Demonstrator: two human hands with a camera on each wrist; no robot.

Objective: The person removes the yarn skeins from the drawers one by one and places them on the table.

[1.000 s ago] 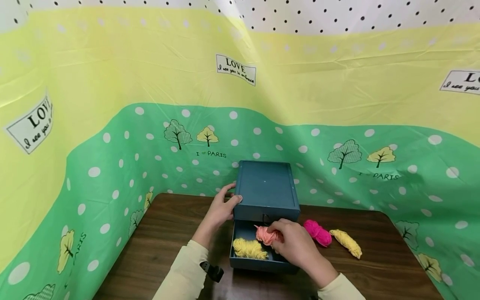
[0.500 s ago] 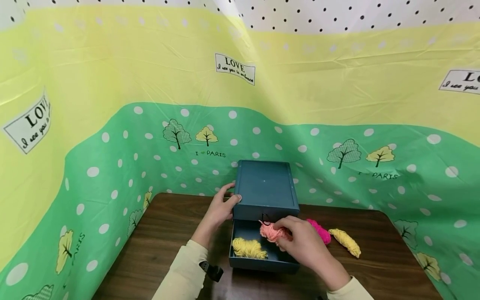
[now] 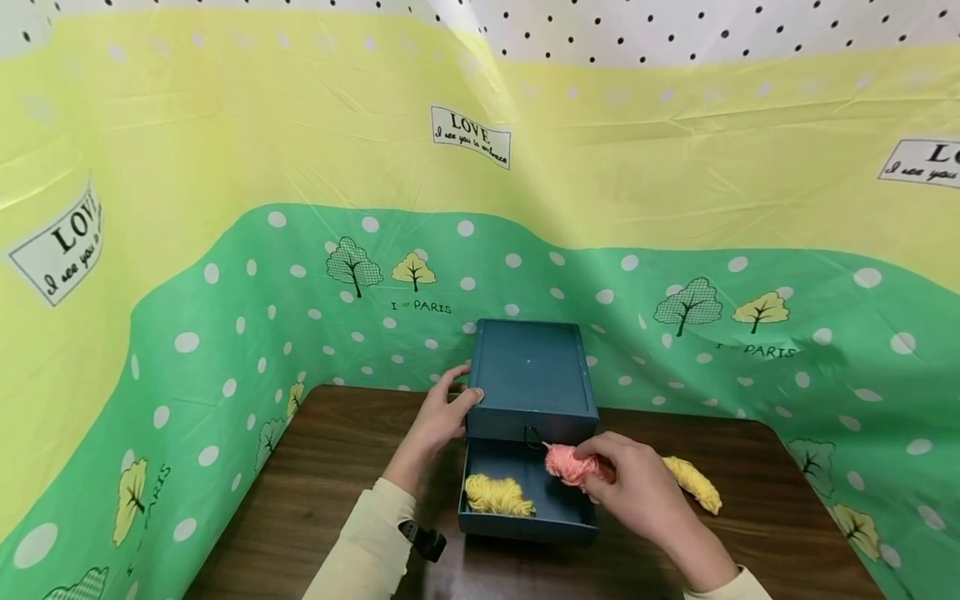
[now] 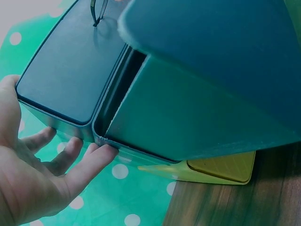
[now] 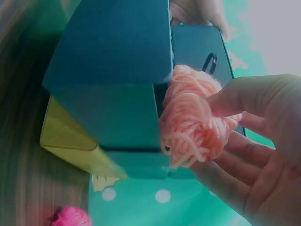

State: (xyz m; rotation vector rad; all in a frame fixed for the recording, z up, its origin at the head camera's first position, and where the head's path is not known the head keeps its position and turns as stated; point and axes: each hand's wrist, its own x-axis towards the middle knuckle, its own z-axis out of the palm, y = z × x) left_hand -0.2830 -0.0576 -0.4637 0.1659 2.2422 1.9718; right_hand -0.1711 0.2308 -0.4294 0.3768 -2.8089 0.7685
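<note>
A coral yarn skein (image 5: 195,115) is pinched between the thumb and fingers of my right hand (image 3: 637,483). In the head view this skein hangs over the right part of the pulled-out lower drawer (image 3: 525,527) of a dark blue drawer box (image 3: 531,367). A yellow yarn skein (image 3: 497,495) lies in the drawer's left part. My left hand (image 3: 444,410) rests against the box's left side, its thumb at the front top corner. Seen from the left wrist, those fingers (image 4: 89,167) are mostly straight and touch the side.
A second yellow skein (image 3: 693,483) lies on the brown wooden table (image 3: 337,467) to the right. A magenta skein (image 5: 71,217) shows in the right wrist view; my right hand hides it from the head. A black ring pull (image 3: 532,436) hangs on the upper drawer. Behind stands a patterned curtain (image 3: 345,350).
My right hand has lifted the coral skein from the drawer and moved right with it, covering the magenta skein in the head view. My left hand has stayed on the box.
</note>
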